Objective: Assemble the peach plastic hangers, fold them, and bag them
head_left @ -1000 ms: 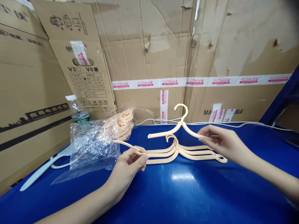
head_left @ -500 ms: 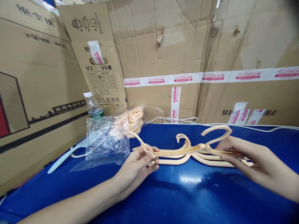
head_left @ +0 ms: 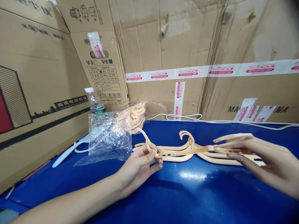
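A peach plastic clothes hanger [head_left: 187, 152] is held level above the table, its hook reaching over toward the right. My left hand [head_left: 143, 158] pinches the hanger's left end, where a curved peach piece [head_left: 145, 137] sticks up from between the fingers. At the other end, my right hand [head_left: 268, 161] is closed around the hanger's right arm, with the hook close above the fingers. Behind the held hanger, several like hangers [head_left: 179, 159] lie together on the blue table, their hooks pointing left. My hands partly cover both ends of the held one.
A clear plastic bag [head_left: 107, 140] lies left, by a heap of peach plastic pieces [head_left: 135, 116]. Behind are a bottle [head_left: 95, 104] and a white cable [head_left: 184, 117]. A pale-handled tool [head_left: 66, 156] rests farther left. Cardboard boxes [head_left: 163, 46] wall the blue table [head_left: 173, 199].
The held hanger has rolled, so its hook has tipped from upright to nearly flat over my right hand. The view has shifted slightly; both hands keep their hold.
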Motion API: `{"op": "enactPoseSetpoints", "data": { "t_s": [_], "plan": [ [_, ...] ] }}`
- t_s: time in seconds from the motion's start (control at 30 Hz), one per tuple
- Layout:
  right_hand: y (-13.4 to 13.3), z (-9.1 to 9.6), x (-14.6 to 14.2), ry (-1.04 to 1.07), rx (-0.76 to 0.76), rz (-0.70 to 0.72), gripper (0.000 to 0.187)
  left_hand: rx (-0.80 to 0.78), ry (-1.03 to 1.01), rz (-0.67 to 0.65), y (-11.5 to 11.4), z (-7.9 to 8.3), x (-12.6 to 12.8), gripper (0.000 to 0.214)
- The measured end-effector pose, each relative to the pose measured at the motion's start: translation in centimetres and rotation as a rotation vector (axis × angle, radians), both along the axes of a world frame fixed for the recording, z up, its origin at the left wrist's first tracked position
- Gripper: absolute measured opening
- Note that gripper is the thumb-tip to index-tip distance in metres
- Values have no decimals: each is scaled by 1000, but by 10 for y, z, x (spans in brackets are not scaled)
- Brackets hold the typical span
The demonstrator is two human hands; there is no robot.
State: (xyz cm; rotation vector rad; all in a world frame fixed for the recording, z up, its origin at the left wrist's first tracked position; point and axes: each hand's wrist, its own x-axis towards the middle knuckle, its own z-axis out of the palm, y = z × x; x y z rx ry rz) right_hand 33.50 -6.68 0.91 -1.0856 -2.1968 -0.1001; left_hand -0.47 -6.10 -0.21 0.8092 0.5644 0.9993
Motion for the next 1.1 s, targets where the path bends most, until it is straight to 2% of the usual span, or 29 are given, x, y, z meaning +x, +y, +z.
{"op": "enactPoseSetpoints", "data": {
  "t_s": [0.27, 0.5, 0.7, 1.1],
  "plan": [
    [-4, -4, -4, -14, 41, 30, 21, -21, 30, 28, -1, 0, 1, 21],
    [-8, 1, -10, -49, 123, 67, 22, -33, -10, 74, 1, -2, 2, 21],
    [-6, 1, -8, -47, 114, 45, 19, -52, -4, 75, 0, -2, 1, 18],
    [-8, 2, -19, -81, 188, 117, 22, 22, 62, 170, 1, -4, -1, 27]
  ]
}}
